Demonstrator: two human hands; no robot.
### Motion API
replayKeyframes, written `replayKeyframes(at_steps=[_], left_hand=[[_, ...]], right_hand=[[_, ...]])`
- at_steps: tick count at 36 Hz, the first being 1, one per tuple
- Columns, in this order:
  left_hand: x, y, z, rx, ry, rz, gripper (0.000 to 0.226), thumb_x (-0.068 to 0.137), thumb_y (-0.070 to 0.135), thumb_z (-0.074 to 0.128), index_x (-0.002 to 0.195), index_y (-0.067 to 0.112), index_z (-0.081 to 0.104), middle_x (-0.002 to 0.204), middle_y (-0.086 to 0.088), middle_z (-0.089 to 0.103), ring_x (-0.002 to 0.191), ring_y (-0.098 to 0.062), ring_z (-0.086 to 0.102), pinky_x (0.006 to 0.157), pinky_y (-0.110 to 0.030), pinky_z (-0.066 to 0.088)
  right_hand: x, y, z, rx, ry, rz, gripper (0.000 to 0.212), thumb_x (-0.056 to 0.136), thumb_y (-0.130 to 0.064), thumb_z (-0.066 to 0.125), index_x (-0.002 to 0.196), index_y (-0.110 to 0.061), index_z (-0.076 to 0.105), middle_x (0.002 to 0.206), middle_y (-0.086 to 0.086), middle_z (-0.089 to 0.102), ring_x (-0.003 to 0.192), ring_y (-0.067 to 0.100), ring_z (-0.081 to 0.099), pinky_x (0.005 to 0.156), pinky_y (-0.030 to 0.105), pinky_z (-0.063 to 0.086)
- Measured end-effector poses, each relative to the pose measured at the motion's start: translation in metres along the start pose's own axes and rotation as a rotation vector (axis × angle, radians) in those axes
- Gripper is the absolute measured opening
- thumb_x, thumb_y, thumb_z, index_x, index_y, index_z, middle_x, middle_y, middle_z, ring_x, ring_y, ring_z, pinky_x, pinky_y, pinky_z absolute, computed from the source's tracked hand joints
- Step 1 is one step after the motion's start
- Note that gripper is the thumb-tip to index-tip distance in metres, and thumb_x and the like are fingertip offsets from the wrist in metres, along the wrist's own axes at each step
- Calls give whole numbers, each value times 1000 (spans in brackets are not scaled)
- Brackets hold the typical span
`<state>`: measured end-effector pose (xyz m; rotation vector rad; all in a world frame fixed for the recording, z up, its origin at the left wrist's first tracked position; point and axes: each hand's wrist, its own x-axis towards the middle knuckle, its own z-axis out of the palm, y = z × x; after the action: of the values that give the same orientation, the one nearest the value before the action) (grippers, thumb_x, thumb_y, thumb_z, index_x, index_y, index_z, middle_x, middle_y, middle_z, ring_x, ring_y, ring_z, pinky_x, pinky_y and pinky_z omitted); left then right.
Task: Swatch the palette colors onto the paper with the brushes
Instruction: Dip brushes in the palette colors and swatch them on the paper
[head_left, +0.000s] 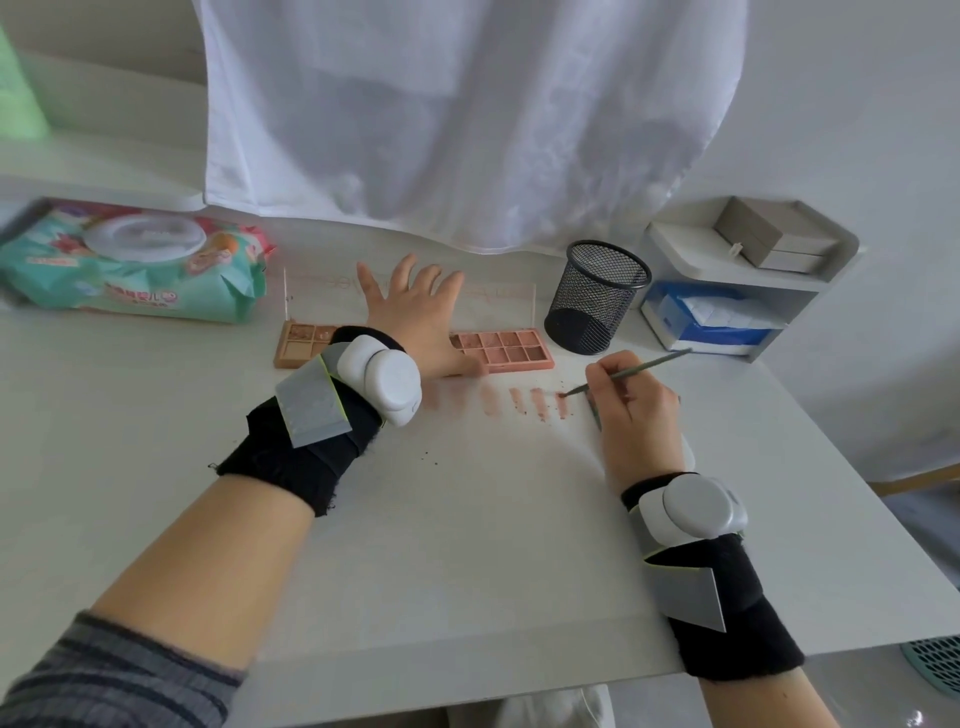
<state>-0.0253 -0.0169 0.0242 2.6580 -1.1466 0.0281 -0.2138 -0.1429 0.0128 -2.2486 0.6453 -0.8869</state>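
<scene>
White table (218, 415) fills most of the view, white cloth (467, 114) hanging at the back. Paper (467, 493) lies flat on it, hard to separate from the tabletop. Wet-wipes pack (135, 260) far left; grey shelf unit (748, 280) far right with a small box (774, 241) on top. Black mesh pen cup (597, 296) stands upright just left of the shelf.

Palette (498, 351) sits open beyond the paper, long axis running left-right, its middle hidden under the left hand. Clear lid stands up behind it.

Left hand (415, 317): fingers spread and straight, palm down on the palette, gripping nothing.

Right hand (631, 410): fingers curled, pinching a brush (631, 371). Brush is thin; long axis is diagonal, handle pointing up-right toward the shelf, tip pointing down-left and touching the paper at the right end of the swatches.

Swatches (514, 402): a row of short pinkish-brown strokes just in front of the palette, row running left-right, each stroke running near-far. Dark powder specks scattered below them.

Both wrists carry black straps with white sensor pods.
</scene>
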Motion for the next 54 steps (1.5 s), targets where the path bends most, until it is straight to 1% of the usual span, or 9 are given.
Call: replayKeyframes(at_steps=[11, 15, 19, 22, 25, 33, 38, 45, 54], left_hand=[[-2, -12, -10, -12, -29, -21, 103, 62, 66, 69, 145, 28, 20, 154, -5, 12, 144, -30, -10, 104, -67, -12], [-2, -15, -14, -5, -58, -36, 109, 55, 64, 75, 144, 33, 20, 155, -6, 10, 144, -29, -12, 104, -66, -13], [-2, -16, -15, 7, -90, -49, 113, 53, 62, 78, 145, 35, 18, 155, -7, 7, 143, -29, -15, 104, -67, -13], [-2, -18, -16, -11, -118, -49, 112, 55, 60, 78, 145, 36, 17, 156, -8, 6, 143, -30, -17, 104, -67, -13], [-1, -19, -16, -22, -130, -45, 112, 56, 59, 78, 146, 35, 16, 155, -9, 6, 143, -30, -18, 103, -67, -13], [-1, -20, -15, -46, -125, -54, 111, 57, 56, 79, 146, 35, 16, 156, -7, 8, 143, -31, -17, 103, -68, -13], [-1, -20, -15, -79, -130, -43, 111, 57, 55, 79, 146, 34, 16, 155, -6, 11, 143, -31, -17, 103, -67, -14], [0, -22, -12, -100, -115, -35, 111, 56, 56, 80, 145, 35, 18, 154, -5, 12, 143, -31, -16, 103, -67, -15], [0, -21, -13, -94, -118, -33, 110, 56, 56, 79, 145, 35, 18, 154, -5, 13, 143, -31, -16, 103, -67, -14]], right_hand=[[0, -2, -1, 48, -1, 38, 17, 93, -20, 51, 78, -14, 56, 68, 13, 60, 69, 23, 55, 65, 31, 42], [1, -1, 0, 19, -25, 43, 17, 93, -22, 51, 78, -16, 56, 64, 4, 58, 64, 18, 53, 62, 30, 40], [1, -2, -1, 82, 82, 31, 20, 91, -25, 52, 71, -24, 53, 64, 15, 59, 65, 28, 56, 63, 33, 44], [6, -10, 0, 134, 130, 13, 16, 85, -35, 50, 71, -30, 52, 62, 8, 61, 62, 24, 59, 65, 40, 51], [19, -22, 9, 182, 71, 4, 17, 89, -25, 58, 73, -31, 55, 64, -1, 63, 64, 19, 62, 67, 47, 53], [44, -52, 57, 268, -29, 2, 11, 86, -17, 64, 76, -15, 62, 66, 3, 64, 64, 20, 63, 67, 39, 55], [43, -53, 73, 282, -20, -2, 17, 87, -16, 63, 72, -20, 59, 61, -6, 61, 54, 2, 58, 60, 23, 49], [39, -53, 81, 279, -110, 7, 17, 89, -18, 59, 74, -24, 57, 66, -7, 64, 69, 20, 65, 70, 36, 52], [38, -54, 81, 268, -122, 24, 25, 90, -18, 59, 68, -29, 55, 63, -5, 61, 63, 17, 60, 68, 37, 50]])
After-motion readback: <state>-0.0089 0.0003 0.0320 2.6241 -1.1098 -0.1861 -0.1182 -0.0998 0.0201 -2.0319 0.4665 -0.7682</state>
